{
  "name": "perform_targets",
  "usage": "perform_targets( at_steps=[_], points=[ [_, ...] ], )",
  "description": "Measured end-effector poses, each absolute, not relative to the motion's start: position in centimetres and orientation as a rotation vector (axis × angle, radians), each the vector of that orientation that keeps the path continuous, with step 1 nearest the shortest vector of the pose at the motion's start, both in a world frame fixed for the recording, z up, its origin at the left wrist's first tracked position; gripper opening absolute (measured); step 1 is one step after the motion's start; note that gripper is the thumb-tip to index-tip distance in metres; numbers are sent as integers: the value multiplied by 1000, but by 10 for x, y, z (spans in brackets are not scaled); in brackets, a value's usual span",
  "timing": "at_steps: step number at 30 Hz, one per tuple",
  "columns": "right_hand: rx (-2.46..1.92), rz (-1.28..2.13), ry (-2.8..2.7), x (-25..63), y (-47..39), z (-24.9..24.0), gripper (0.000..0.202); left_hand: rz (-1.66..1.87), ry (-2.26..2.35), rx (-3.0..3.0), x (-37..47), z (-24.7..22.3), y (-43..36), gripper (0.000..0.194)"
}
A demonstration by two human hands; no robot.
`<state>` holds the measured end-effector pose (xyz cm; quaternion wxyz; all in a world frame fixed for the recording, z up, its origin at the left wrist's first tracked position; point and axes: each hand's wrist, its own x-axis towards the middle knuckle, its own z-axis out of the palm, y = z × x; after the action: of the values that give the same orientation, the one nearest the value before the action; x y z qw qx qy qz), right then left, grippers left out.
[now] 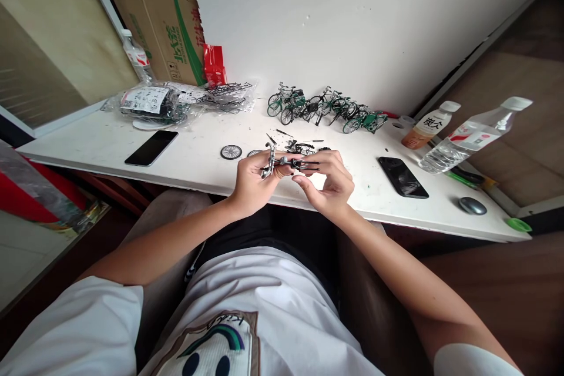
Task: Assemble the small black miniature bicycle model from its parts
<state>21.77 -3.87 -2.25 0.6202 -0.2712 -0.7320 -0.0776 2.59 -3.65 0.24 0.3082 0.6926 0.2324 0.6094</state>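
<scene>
Over the front edge of the desk, a small model bicycle frame (299, 164) with silver handlebars (269, 160) is held between my two hands. It has no wheels on it. My left hand (253, 184) grips the handlebar end, fingers wrapped behind it. At the other end, my right hand (331, 183) has its fingers curled against the dark prongs, the thumb below; its fingertips are partly hidden. Just beyond the hands lie a loose spoked wheel (231, 152), a second wheel partly covered by my left hand, and dark bicycle parts (303, 148).
Several assembled model bicycles (326, 104) stand along the wall. Bagged parts (150, 103) lie at the back left near a cardboard box (163, 35). Phones (151, 147) (403, 177) flank the work area. Two bottles (429, 125) (476, 136) and a mouse (472, 205) are on the right.
</scene>
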Motion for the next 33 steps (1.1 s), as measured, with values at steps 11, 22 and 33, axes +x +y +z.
perform_targets(
  at_steps=[11, 22, 33],
  points=[
    [-615, -313, -1662, 223, -41, -16, 20, 1686, 400, 2104, 24, -8, -23, 18],
    [-610, -222, -1700, 217, -46, -13, 14, 1619, 509, 2094, 20, -10, -25, 18],
    [-738, 125, -1677, 220, -38, -22, 21, 1443, 678, 1682, 24, -10, -12, 34]
  ],
)
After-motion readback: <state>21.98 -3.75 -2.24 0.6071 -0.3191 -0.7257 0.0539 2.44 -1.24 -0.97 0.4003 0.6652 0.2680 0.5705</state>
